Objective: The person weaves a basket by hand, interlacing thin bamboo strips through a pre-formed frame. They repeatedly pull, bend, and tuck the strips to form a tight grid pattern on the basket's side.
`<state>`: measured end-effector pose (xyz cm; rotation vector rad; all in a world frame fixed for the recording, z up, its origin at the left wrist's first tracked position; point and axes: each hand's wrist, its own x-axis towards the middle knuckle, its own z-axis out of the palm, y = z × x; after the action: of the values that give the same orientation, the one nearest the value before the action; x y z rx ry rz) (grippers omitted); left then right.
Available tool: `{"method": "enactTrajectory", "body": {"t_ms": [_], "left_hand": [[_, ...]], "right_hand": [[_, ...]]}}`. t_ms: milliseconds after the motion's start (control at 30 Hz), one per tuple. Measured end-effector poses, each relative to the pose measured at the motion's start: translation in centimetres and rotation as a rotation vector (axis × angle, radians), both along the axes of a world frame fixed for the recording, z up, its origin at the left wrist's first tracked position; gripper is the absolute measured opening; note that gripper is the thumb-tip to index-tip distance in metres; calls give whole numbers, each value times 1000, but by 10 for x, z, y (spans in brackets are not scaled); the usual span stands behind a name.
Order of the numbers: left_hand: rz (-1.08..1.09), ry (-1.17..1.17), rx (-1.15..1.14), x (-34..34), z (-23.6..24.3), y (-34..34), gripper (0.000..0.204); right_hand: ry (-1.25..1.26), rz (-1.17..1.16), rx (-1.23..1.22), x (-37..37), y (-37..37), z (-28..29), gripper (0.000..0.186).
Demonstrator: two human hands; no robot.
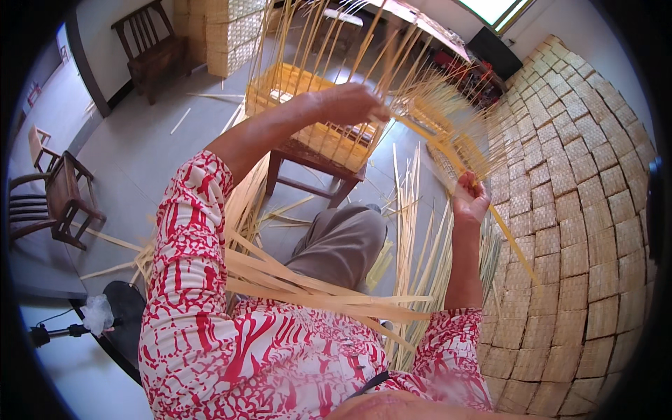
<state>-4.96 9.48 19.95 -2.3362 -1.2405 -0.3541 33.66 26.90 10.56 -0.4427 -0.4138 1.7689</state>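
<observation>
A partly woven yellow bamboo basket (332, 143) with tall upright stakes rests on a brown wooden stool (315, 162) in front of me. My left hand (353, 105) reaches across to the basket's right side, among the stakes, its fingers closed on a long yellow bamboo strip (514, 241). From there the strip runs down to the right, where my right hand (470, 199) pinches it, and a loose tail hangs past the fingers. Part of the left hand's fingertips is blurred.
Loose pale strips (315, 287) lie across my lap, and longer ones (409, 231) spread over the floor. Stacked woven baskets (560, 210) form a wall at right. Another staked basket (465, 150) stands beyond my right hand. Wooden chairs (70, 189) are at left.
</observation>
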Motion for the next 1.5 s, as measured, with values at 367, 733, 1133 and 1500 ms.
{"method": "enactTrajectory", "body": {"t_ms": [367, 733, 1133, 1500], "left_hand": [[-129, -1464, 132, -11, 6, -43, 41], [546, -927, 228, -52, -101, -58, 24], [416, -1118, 192, -60, -104, -40, 14], [488, -1053, -25, -63, -130, -50, 12]], "right_hand": [[-72, 20, -119, 25, -17, -53, 23], [-16, 166, -115, 20, -22, -50, 21], [-16, 154, -235, 34, -21, -57, 18], [-263, 399, -422, 26, -80, -66, 38]]}}
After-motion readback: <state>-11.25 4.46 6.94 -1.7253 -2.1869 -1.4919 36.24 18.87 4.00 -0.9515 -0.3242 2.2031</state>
